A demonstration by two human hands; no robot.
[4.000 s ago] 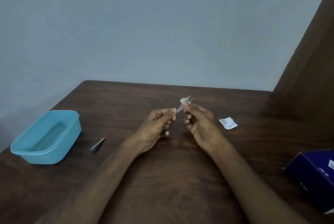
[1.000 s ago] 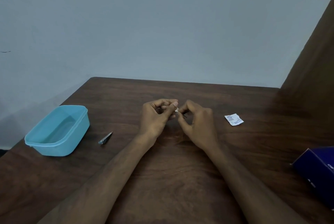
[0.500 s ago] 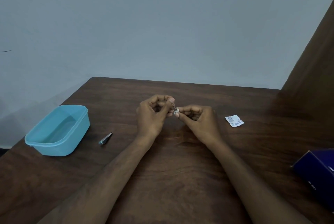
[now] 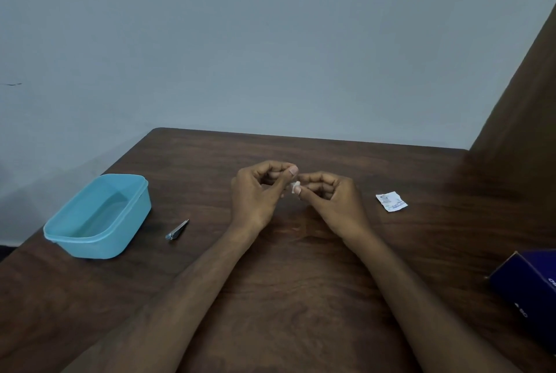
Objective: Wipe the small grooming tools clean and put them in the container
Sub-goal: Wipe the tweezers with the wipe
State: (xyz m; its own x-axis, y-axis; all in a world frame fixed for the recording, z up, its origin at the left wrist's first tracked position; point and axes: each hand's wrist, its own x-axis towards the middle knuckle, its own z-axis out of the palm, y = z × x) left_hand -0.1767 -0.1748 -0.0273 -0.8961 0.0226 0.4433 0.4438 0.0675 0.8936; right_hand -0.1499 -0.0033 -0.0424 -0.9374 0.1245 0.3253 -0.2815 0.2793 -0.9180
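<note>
So both hands are up over the middle of the dark brown wooden tabletop, knuckles nearly meeting. The right hand has its thumb and forefinger pinched tight on a little scrunched white wipe, other fingers curled in behind. The left hand is curled too, thumb tip pressed up against the forefinger right beside that wipe. I'd guess there's a thin tool clamped in there getting rubbed down, but honestly I can't see it from here, it's hidden between the fingertips, so I can't tell its long axis either.

What matters for what comes next, as I read it: the light blue plastic container, open with no lid, sits well off to the left of the fingers, on the left hand's side and a bit nearer the person. So the left hand is the closer one for any drop-off.

Between the left fingers and the container, a small silver metal nail clipper lies flat on the tabletop, long axis slanting from near-left to far-right, pointing roughly toward the hands. Looks untouched, probably waiting for its wipe.

On the other side, right of the right fingers, there's a torn white sachet wrapper, and a dark blue cardboard box at the near right edge.
</note>
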